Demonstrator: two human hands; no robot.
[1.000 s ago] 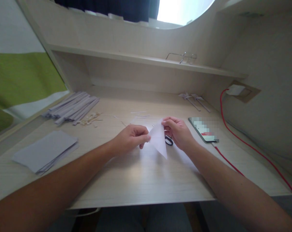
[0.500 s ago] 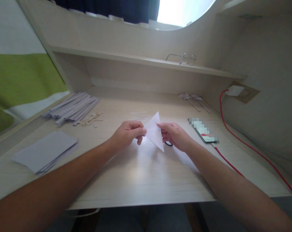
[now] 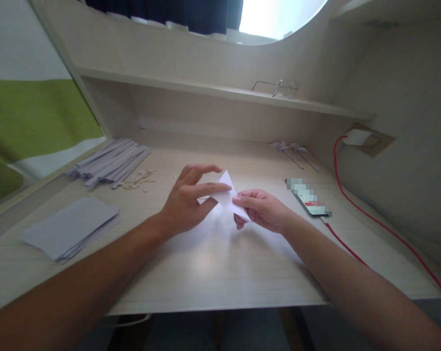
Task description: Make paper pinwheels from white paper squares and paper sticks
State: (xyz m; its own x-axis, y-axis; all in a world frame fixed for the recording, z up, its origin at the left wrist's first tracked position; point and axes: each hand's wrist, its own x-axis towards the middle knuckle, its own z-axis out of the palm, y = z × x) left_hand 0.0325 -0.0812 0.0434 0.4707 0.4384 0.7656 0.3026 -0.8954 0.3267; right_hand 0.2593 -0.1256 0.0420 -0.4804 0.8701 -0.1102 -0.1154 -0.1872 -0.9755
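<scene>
A: Begin at the fingers. Condition of the right hand (image 3: 260, 209)?

B: Closed. Thumb and fingers pinch the folded white paper (image 3: 226, 199) near its lower right edge, the thumb lying on the near face.

A: And the left hand (image 3: 183, 202)?

B: Fingers spread apart. The index finger lies across the paper's face; whether the thumb bears on the left corner, I cannot tell.

A: Location of the paper?

B: Between the two hands, held above the desk (image 3: 205, 287), one point directed upward and away from the wearer.

A: Items farther out, left side?

B: A stack of flat sheets (image 3: 72, 226) lies near the left forearm. Behind it is a bundle of narrow paper strips (image 3: 112, 163), with a scatter of small tan pieces (image 3: 138, 180) just beside it.

A: Right side?

B: A phone (image 3: 311, 200) lies face up (its screen is blurred out, so its contents go unrecorded), with a red cable (image 3: 346, 246) running from its near end. Toward the back corner rest two stick-like paper pieces (image 3: 295, 152). On the shelf (image 3: 191, 88) above sits a pair of glasses (image 3: 278, 88).
</scene>
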